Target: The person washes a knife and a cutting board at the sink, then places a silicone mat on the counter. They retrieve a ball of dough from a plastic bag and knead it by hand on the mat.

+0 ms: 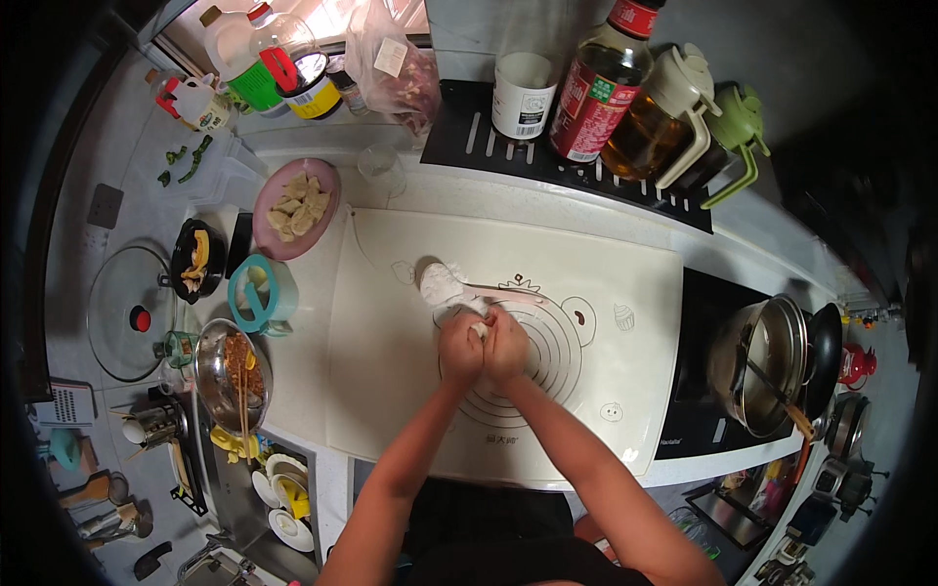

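Observation:
Over a white printed silicone mat (381, 381), my left hand (462, 349) and my right hand (507, 344) meet around a small piece of pale dough (481, 329), pressing it between their fingers. Most of the piece is hidden by the fingers. Just beyond the hands lies a scoop or spoon heaped with white flour (441, 284), its pinkish handle (506, 294) pointing right. A pink oval plate (329, 183) at the upper left holds several folded dumplings (297, 209).
Left of the mat stand a steel bowl of minced filling (209, 373) with chopsticks, a teal-lidded container (253, 293) and a black dish (176, 264). A large pot (725, 366) sits on the black cooktop (692, 410) at right. Bottles, including a red-labelled one (597, 95), line the back rack.

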Demonstrator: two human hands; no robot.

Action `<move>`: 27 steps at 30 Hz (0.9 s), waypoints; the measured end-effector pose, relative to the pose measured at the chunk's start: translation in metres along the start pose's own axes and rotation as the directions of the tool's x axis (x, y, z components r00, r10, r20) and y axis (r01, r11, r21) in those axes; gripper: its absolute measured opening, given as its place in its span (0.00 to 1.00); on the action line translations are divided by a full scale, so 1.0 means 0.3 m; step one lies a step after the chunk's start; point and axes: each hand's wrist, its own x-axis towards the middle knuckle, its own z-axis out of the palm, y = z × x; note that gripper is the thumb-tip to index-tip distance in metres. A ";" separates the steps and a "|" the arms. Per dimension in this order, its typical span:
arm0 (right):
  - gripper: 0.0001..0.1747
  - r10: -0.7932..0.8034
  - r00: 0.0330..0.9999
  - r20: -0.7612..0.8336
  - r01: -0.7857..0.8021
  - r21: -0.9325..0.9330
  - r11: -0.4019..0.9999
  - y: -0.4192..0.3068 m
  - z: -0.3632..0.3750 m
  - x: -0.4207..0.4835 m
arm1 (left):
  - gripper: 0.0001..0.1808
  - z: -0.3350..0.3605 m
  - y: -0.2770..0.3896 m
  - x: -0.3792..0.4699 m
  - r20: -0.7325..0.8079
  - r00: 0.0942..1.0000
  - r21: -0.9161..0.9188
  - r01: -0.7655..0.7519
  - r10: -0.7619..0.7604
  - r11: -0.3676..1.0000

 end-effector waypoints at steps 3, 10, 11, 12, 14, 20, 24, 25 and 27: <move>0.12 -0.127 0.991 0.036 0.130 -0.104 0.986 0.023 -0.004 0.062 | 0.10 0.027 -0.027 0.016 -0.036 0.999 -0.047 0.039 -0.041 0.998; 0.12 -0.449 0.888 0.094 0.458 -0.103 0.883 -0.050 -0.185 -0.046 | 0.13 -0.035 0.061 -0.014 0.385 0.774 -0.502 0.633 -0.503 0.590; 0.12 -0.177 0.984 -0.010 0.176 0.174 0.969 -0.048 -0.180 -0.112 | 0.12 -0.037 0.071 -0.065 0.327 0.863 -0.438 0.500 -0.386 0.747; 0.11 0.116 0.992 -0.043 -0.084 0.458 0.885 -0.052 -0.159 -0.177 | 0.12 -0.046 0.089 -0.107 0.269 0.935 -0.360 0.321 -0.232 0.876; 0.12 0.550 0.833 0.064 -0.379 0.789 0.483 0.006 -0.131 -0.249 | 0.11 -0.070 0.124 -0.159 0.090 0.973 -0.180 -0.194 0.213 0.964; 0.10 0.066 0.959 -0.276 -0.043 0.087 0.995 -0.032 -0.082 -0.258 | 0.04 -0.036 0.073 -0.172 0.009 0.883 0.018 -0.470 0.469 0.883; 0.09 -0.102 0.976 -0.190 0.104 0.002 0.995 0.018 -0.066 -0.085 | 0.06 -0.017 0.066 -0.018 0.149 0.911 -0.039 -0.383 0.385 0.923; 0.08 -0.091 0.979 -0.184 0.090 -0.013 0.996 0.036 -0.056 -0.062 | 0.06 -0.002 0.063 0.001 0.147 0.933 -0.024 -0.330 0.330 0.944; 0.08 -0.022 0.986 -0.167 0.021 -0.007 1.000 0.055 -0.034 -0.023 | 0.05 0.024 0.051 0.043 0.130 0.966 0.014 -0.227 0.224 0.974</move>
